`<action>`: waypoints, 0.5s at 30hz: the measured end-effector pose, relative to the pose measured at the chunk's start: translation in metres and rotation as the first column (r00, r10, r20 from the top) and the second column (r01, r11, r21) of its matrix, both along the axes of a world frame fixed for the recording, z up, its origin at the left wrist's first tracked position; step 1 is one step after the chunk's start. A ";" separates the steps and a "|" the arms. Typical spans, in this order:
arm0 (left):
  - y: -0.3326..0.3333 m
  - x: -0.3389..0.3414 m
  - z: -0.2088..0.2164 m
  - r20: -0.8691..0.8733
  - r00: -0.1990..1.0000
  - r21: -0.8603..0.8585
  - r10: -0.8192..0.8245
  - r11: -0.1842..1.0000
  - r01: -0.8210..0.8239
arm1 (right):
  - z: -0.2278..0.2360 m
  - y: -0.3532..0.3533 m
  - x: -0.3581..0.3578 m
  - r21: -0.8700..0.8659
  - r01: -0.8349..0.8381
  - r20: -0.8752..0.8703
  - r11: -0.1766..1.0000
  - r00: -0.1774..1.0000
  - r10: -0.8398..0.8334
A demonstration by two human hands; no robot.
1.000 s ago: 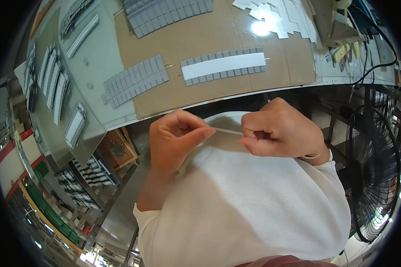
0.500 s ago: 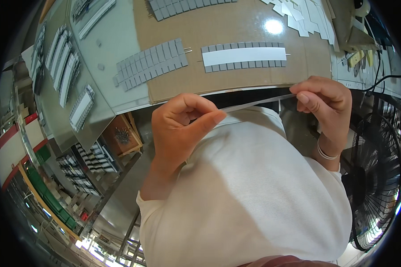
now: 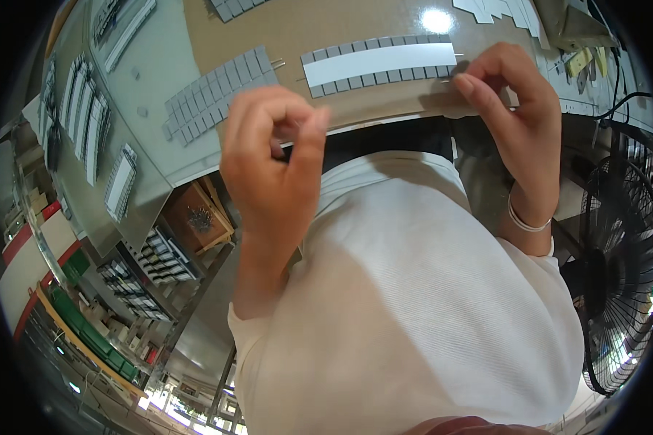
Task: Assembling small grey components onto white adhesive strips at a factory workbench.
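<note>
My left hand is raised over the near table edge, thumb and forefinger curled together and slightly blurred. My right hand holds thumb and forefinger close at the right end of a row of grey blocks, with a long white strip lying along its middle and thin pins sticking out at the end. The thin strip held earlier cannot be made out between my fingers. Partly behind my left hand lies a second row of grey blocks, without a white strip on top.
Brown board covers part of the table. More block rows lie to the left, and white cut pieces at the far right. A black fan stands right of me. Below the table's left side is a wooden box with metal bits.
Both hands have moved up and forward over the table, toward the block rows. The thin strip stretched between them before no longer shows clearly. The whole view has shifted slightly.
</note>
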State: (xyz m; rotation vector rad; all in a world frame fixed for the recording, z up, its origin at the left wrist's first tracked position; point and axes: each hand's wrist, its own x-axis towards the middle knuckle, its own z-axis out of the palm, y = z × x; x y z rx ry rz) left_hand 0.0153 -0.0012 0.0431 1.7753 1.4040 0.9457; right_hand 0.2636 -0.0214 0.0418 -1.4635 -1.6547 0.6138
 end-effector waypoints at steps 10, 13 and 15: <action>0.017 0.012 -0.012 -0.224 0.968 0.150 0.112 0.986 -0.080 | 0.002 0.014 -0.010 -0.124 -0.001 0.238 0.992 0.971 0.031; 0.018 0.011 -0.012 -0.227 0.968 0.182 0.111 0.981 -0.070 | 0.004 0.014 -0.012 -0.126 0.011 0.269 0.992 0.963 0.023; 0.018 0.013 -0.012 -0.246 0.963 0.199 0.113 0.978 -0.064 | 0.004 0.015 -0.012 -0.128 0.015 0.269 0.992 0.963 0.021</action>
